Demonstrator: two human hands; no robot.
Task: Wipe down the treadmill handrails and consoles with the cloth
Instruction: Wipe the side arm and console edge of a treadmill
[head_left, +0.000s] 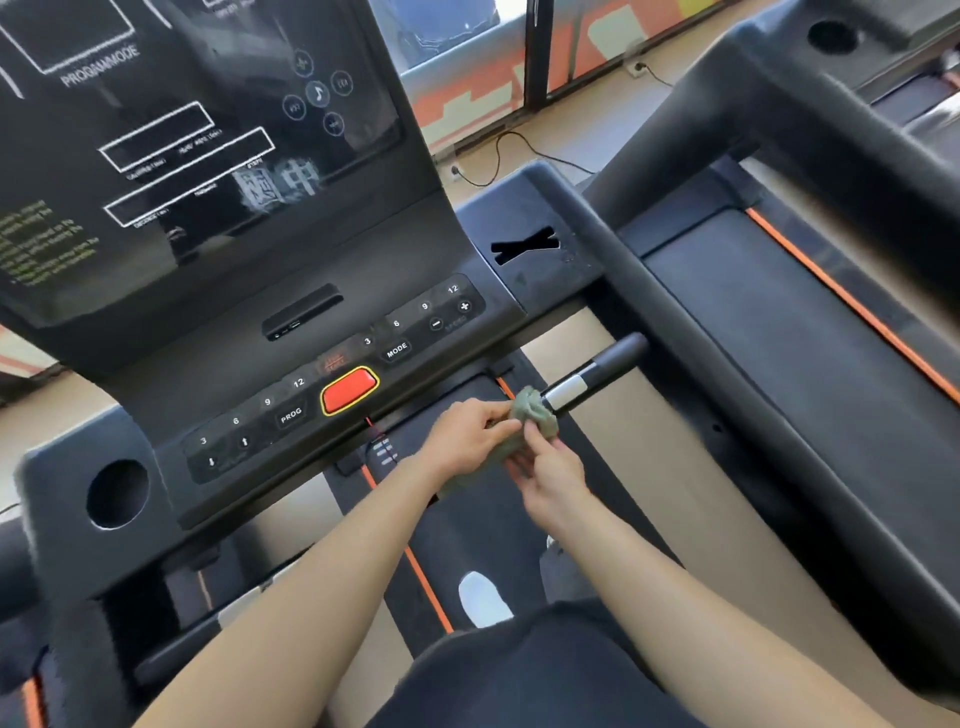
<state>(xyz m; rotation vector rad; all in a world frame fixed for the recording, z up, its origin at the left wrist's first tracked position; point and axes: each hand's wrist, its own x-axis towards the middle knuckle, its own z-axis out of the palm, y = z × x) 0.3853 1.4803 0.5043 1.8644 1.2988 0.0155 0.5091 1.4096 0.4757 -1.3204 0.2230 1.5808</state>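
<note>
while the left hand (467, 434) and right hand (553, 470) both had fingers curled and pinching the green cloth (535, 413), bunched at the near tip of the short grip bar (592, 376) under the console (363, 322), wrapping it right round and sliding outward looked the cleanest play.

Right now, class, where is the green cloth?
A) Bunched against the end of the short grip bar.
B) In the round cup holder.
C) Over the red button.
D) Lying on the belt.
A: the left hand and right hand pinch the cloth, bunched at the end of the grip bar.
</note>
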